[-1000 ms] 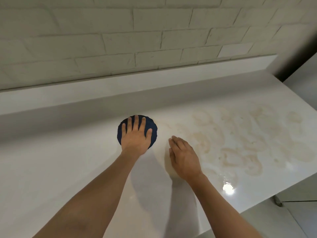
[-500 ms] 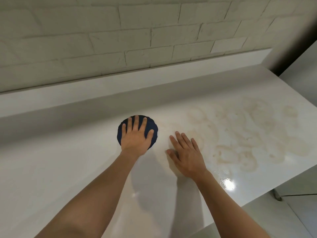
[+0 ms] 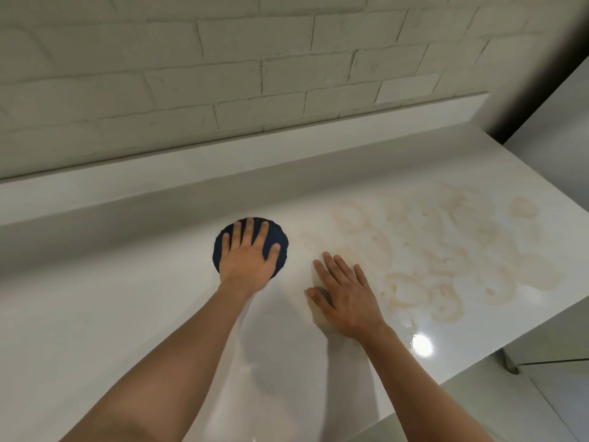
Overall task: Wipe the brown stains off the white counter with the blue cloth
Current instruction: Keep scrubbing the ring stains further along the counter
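A dark blue round cloth (image 3: 280, 239) lies on the white counter (image 3: 95, 314) near the raised back ledge. My left hand (image 3: 247, 263) lies flat on top of it with the fingers spread, pinning it down and covering most of it. To the cloth's right, my right hand (image 3: 344, 298) rests palm down on the bare counter, fingers apart and holding nothing. Pale brown swirled stains (image 3: 446, 250) cover the counter's right part, starting at my right hand's fingertips and reaching the right edge.
A white brick wall (image 3: 223, 74) rises behind a low ledge (image 3: 159, 173). The counter ends at the right and front edges, with floor (image 3: 526, 406) below. A bright light reflection (image 3: 422, 344) shines near the front edge.
My right hand turned from its edge to lie flat with fingers spread on the counter. My left hand stayed on the cloth. The view shifted slightly.
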`<act>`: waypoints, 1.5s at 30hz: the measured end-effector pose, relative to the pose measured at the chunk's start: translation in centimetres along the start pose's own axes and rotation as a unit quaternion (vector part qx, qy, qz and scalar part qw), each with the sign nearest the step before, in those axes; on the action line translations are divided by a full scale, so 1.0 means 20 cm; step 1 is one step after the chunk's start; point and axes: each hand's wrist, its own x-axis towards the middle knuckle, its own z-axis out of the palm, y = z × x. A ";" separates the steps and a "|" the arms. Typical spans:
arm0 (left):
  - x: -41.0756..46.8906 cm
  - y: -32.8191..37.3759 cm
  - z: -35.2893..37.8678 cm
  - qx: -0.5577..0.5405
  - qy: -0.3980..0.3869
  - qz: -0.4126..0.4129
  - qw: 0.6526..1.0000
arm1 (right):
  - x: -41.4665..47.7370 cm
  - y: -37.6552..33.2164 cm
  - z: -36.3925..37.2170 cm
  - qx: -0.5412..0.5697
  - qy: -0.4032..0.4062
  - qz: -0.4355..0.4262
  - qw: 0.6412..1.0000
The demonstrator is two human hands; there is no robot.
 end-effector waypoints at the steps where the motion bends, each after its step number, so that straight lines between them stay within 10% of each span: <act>1: -0.04 0.01 0.01 -0.002 -0.004 0.023 1.000 | 0.00 0.00 0.00 -0.007 -0.001 0.001 1.000; 5: -0.23 -0.11 0.05 0.006 0.001 0.108 0.994 | 0.01 0.02 0.00 -0.015 -0.006 -0.005 1.000; 14: 0.03 0.05 0.01 -0.007 0.002 -0.028 1.000 | 0.01 0.00 0.01 -0.005 -0.003 0.002 1.000; 21: -0.34 -0.09 0.09 0.005 0.007 0.084 0.996 | 0.00 0.07 -0.07 -0.006 -0.030 -0.040 0.999; 29: -0.01 0.09 0.04 -0.009 0.003 -0.048 0.999 | -0.06 0.15 -0.07 -0.010 -0.034 -0.029 0.999; 37: -0.38 0.04 0.11 -0.008 0.004 0.090 0.996 | -0.05 0.18 -0.03 -0.026 -0.020 -0.038 0.999; 45: -0.06 0.21 0.06 -0.016 0.022 -0.071 0.997 | -0.06 0.18 0.00 -0.042 0.000 -0.036 0.998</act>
